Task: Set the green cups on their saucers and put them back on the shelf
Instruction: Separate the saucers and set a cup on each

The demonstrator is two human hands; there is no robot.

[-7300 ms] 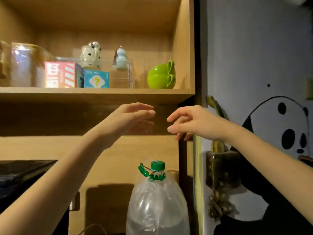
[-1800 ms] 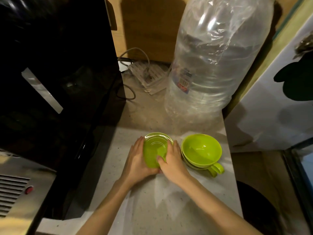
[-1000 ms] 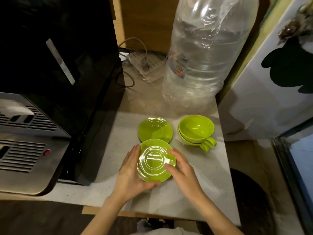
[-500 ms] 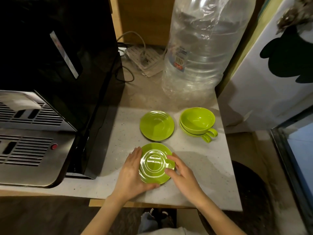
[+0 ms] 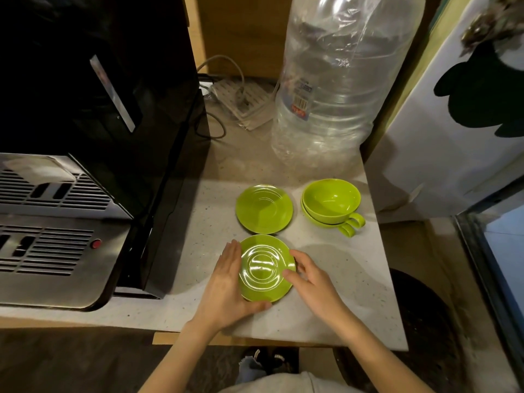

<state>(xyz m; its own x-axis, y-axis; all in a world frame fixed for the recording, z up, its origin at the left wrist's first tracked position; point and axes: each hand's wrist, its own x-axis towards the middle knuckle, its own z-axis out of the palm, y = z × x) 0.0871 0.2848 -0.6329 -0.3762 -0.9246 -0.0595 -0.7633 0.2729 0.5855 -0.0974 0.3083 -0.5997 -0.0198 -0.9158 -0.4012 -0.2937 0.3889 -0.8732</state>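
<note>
Both hands sit at the near saucer point(image 5: 266, 268) from where I watch: my left hand point(image 5: 226, 282) lies with fingers straight along its left rim and the thumb tucked at the near edge, while my right hand point(image 5: 307, 275) has loosely curled fingers touching the right rim; whether either is truly pinching the rim or only resting against it I cannot tell. That saucer lies flat, or very nearly so, on the pale tabletop point(image 5: 340, 279) close to the front edge. A second saucer point(image 5: 264, 209) lies just behind it, apart from it, and to the right of that one the two green cups point(image 5: 331, 201) are nested one in the other, handles pointing toward me and to the right. A big clear water bottle point(image 5: 334, 89) stands behind them and a black machine point(image 5: 93, 109) fills the left side. I judge the step in hand to be laying out the saucers, now about finished; no cup sits on a saucer yet and the shelf is out of view. Next I would free both hands, lift the top cup out of the lower one by its handle, and centre it in the ring of a saucer, steadying the lower cup so it does not drag along
</note>
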